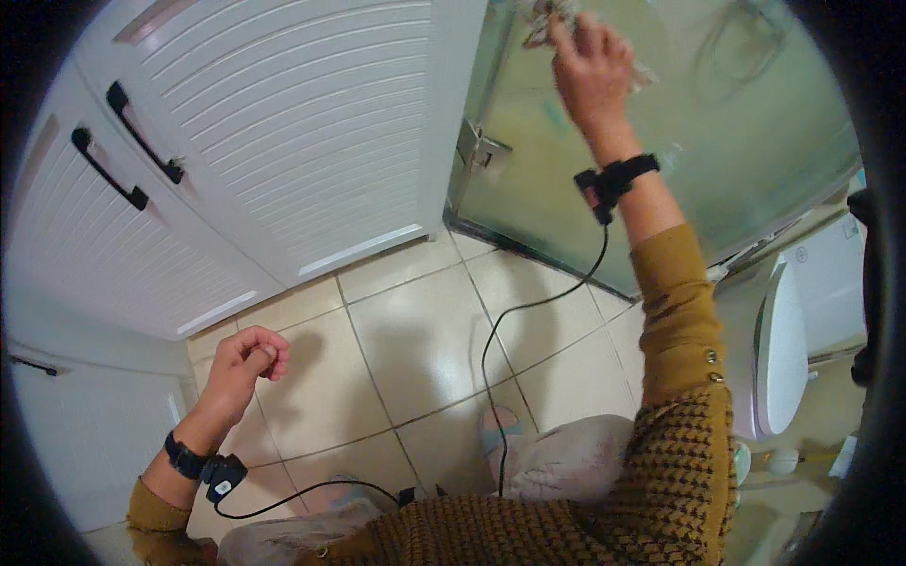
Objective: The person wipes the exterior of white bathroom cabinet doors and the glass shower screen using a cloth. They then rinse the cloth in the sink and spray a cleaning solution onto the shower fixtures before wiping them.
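My right hand [593, 64] is stretched out at the top, pressing a crumpled light cloth [541, 25] against the shower's glass panel [679, 156]. Part of the cloth shows beyond the fingers, and the rest lies under the hand. Below the wrist, a metal hinge [488, 150] joins the glass near its lower left corner. My left hand [248, 361] hangs at the lower left above the tiled floor, fingers curled in, with nothing seen in it. Each wrist wears a black strap with a small device and a black cable.
White louvred cabinet doors [304, 113] with black handles [145, 134] stand at the left. To the right is a white toilet [778, 347] beside the glass. A dark sill [538, 258] edges the shower above beige floor tiles [425, 339]. One cable [495, 318] hangs across the middle.
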